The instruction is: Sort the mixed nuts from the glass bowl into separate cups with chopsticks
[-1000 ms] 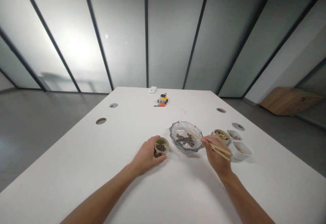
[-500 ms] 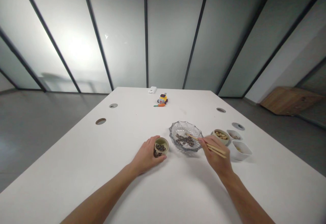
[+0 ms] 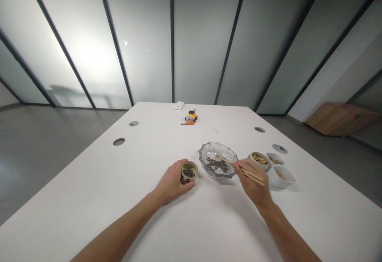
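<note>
My left hand [image 3: 171, 182] is wrapped round a small ceramic cup [image 3: 190, 179] standing on the white table. Several dark brown beans [image 3: 188, 172] lie inside it. To the cup's right sits a fluted clear glass bowl [image 3: 203, 150], with many more dark beans [image 3: 219, 165] spread over its bottom. My right hand [image 3: 253, 180] grips a pair of wooden chopsticks [image 3: 253, 175] from the bowl's right side. Their tips reach over the beans in the bowl; whether a bean is pinched between them is too small to tell.
Right of my right hand stand a round cup of pale nuts [image 3: 259, 159] and two white dishes, the nearer dish [image 3: 283, 179] and the farther dish [image 3: 275, 158]. Farther back lie a toy car [image 3: 191, 115], a toy carrot [image 3: 188, 123] and a white box [image 3: 179, 105]. Round holes pierce the table [image 3: 143, 158].
Almost nothing differs. The chopstick tips have shifted very slightly within the glass bowl, and the whole view has moved a few pixels. Both hands keep their holds.
</note>
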Demonstrator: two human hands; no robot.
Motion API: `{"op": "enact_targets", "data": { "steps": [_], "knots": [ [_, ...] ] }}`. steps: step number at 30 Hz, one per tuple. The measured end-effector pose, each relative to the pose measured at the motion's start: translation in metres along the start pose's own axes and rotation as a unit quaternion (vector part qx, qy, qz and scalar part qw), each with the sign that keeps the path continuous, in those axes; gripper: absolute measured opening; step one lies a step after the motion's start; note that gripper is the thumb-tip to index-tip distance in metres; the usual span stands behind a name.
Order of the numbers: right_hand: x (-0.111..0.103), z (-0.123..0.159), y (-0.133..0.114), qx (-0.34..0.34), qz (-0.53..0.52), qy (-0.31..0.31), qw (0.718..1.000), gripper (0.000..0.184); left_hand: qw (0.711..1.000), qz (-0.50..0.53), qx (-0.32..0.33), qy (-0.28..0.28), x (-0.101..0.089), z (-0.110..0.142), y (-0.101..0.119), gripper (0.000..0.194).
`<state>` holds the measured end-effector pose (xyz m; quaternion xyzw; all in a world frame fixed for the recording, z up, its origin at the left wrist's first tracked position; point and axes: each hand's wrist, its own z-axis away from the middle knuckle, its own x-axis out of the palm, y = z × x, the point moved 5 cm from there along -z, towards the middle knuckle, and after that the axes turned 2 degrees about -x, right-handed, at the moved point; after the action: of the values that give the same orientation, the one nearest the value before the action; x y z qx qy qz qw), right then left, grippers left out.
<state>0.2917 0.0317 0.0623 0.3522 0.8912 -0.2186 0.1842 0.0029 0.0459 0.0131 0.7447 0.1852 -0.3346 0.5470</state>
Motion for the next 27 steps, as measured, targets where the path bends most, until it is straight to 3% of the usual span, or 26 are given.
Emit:
{"op": "enact_targets", "data": {
  "steps": [13, 27],
  "knots": [
    [0.007, 0.004, 0.009, 0.027, -0.061, -0.02, 0.998, 0.014, 1.0, 0.002, 0.011, 0.011, 0.0, 0.0, -0.001, 0.068],
    [0.011, 0.008, 0.012, 0.066, -0.071, -0.02, 0.995, 0.021, 1.0, -0.001, 0.004, -0.004, 0.0, 0.001, 0.0, 0.069]
  ]
}}
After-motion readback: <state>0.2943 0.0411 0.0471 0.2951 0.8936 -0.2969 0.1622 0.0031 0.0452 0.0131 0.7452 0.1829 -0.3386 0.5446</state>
